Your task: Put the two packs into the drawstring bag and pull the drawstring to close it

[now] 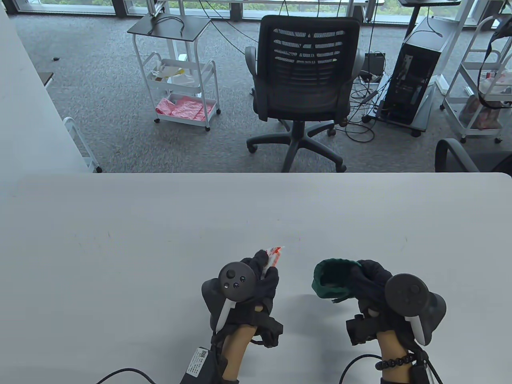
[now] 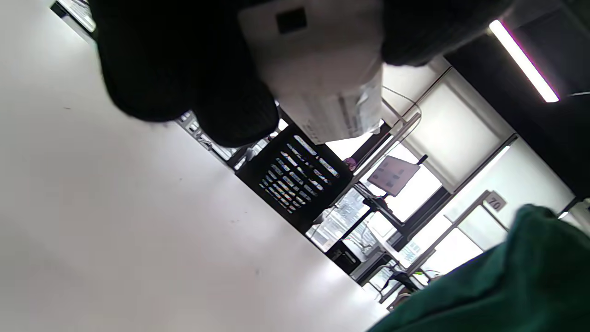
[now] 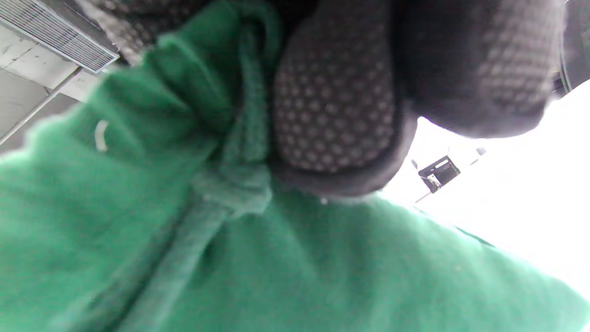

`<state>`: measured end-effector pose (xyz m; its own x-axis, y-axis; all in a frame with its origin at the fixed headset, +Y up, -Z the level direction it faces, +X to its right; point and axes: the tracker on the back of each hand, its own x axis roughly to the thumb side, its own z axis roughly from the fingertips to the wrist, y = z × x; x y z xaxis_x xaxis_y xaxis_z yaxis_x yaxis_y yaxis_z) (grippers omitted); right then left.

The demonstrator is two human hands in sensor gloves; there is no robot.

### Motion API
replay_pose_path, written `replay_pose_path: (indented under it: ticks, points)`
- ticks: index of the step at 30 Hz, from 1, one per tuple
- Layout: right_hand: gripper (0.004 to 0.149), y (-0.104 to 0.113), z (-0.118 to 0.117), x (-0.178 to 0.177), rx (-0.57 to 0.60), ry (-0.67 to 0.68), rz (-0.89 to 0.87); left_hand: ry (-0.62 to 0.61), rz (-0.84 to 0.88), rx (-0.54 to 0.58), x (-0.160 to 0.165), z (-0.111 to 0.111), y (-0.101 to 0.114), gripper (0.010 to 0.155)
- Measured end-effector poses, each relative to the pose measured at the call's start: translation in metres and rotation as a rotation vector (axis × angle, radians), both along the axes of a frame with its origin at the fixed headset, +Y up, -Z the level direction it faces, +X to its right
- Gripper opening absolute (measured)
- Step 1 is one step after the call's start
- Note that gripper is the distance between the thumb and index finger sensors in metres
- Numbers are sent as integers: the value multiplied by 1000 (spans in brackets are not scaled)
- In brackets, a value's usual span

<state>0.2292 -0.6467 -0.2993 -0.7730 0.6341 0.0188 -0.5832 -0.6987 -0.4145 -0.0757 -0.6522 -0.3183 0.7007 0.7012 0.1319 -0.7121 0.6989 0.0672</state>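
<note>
My left hand [image 1: 262, 270] grips a small white and orange pack [image 1: 274, 256] above the table, its end sticking out past the fingers. In the left wrist view the pack [image 2: 322, 78] shows white with printed text under the gloved fingers [image 2: 193, 78]. My right hand [image 1: 366, 278] holds the dark green drawstring bag [image 1: 332, 280] by its rim, mouth open and facing up-left, a short way right of the pack. In the right wrist view a fingertip [image 3: 336, 120] presses the bag's green cloth [image 3: 230, 258] beside the knotted drawstring [image 3: 230, 189]. A second pack is not visible.
The white table [image 1: 160, 240] stretches wide to the left and ahead of both hands. Beyond its far edge stand a black office chair [image 1: 306, 80], a white cart [image 1: 180, 88] and a computer tower [image 1: 416, 76].
</note>
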Motion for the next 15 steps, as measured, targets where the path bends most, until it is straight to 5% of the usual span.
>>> replay_pose_path:
  ticks: [8,15]
  points:
    - [39,0,-1,-1,-13,7,12,-198,142,194,22,28,34,54]
    - [39,7,2,-15,10,52,50,-214,-50,264,43,43,41,51]
